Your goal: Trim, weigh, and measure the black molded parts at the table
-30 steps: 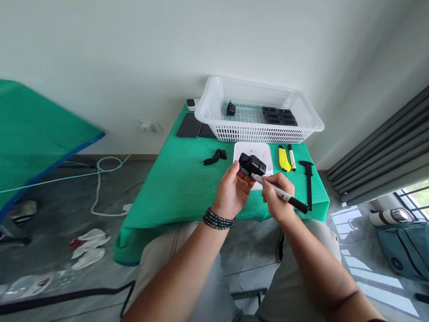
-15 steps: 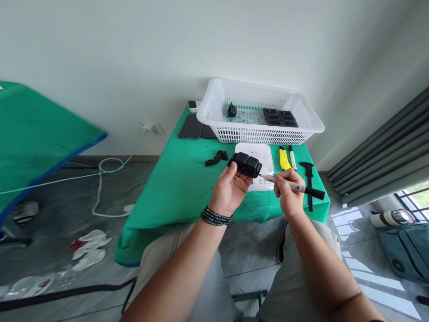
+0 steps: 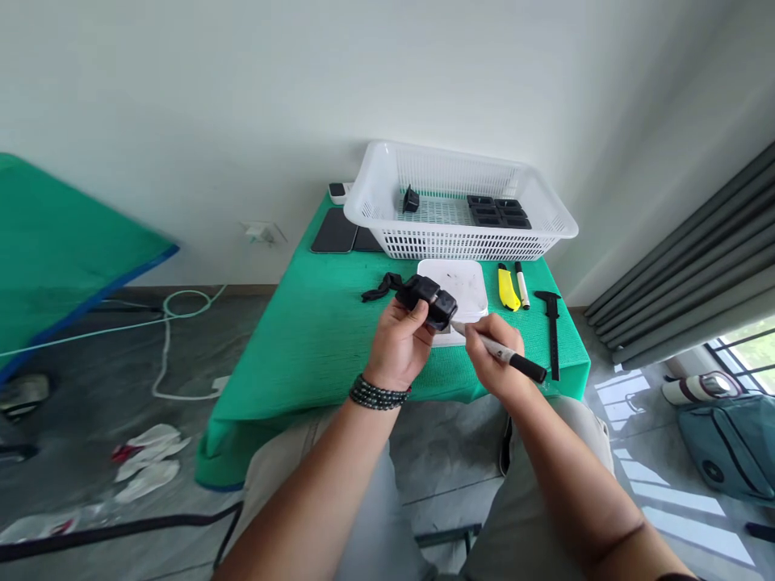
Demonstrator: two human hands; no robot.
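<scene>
My left hand (image 3: 400,343) is closed on a black moulded plastic part (image 3: 427,297) with two raised box-like blocks, thumb on its near side. In my right hand (image 3: 497,347) is a white marker pen (image 3: 501,353) with a black end, its tip at the lower right edge of the part; whether it touches I cannot tell. Under the part lies a white digital scale (image 3: 454,282), partly hidden. A crumpled black cloth strip (image 3: 383,286) rests on the green table cover (image 3: 303,339) left of the part.
Behind stands a white plastic basket (image 3: 466,242) holding several black parts (image 3: 500,213). A yellow folding knife (image 3: 507,289), another marker (image 3: 521,284) and a black caliper (image 3: 553,335) lie on the right. Dark flat plates (image 3: 335,231) sit at the back left.
Both hands have moved slightly left and nearer to me, and the black part is now more tilted. The marker has shifted left with its tip still at the part's edge.
</scene>
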